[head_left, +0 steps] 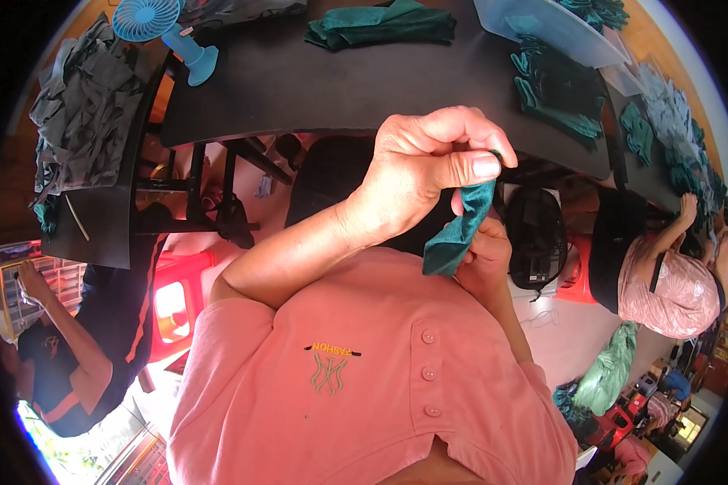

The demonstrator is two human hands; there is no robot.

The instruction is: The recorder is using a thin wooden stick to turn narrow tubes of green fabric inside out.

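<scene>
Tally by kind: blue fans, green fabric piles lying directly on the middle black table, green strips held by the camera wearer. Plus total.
Blue fan: 1
Green fabric piles: 2 (far-side pile, right-side pile)
Held green strip: 1
Total: 4

The green velvet strip [463, 230] hangs between the left hand [437, 153] and the right hand [487, 250], in front of the chest. Beyond them lies the black rectangular table [364, 89]: the blue round plastic fan [146, 18] at its far left, the green folded velvet cloth [380, 27] at its far middle, the green flat velvet pile [562, 101] at its right. Behind that pile stands the clear rectangular plastic bin [534, 16]. To the left, 1 grey tangled fabric heap [89, 113] covers the black side table [97, 234]; the red plastic stool [184, 271] stands below, to its right.
</scene>
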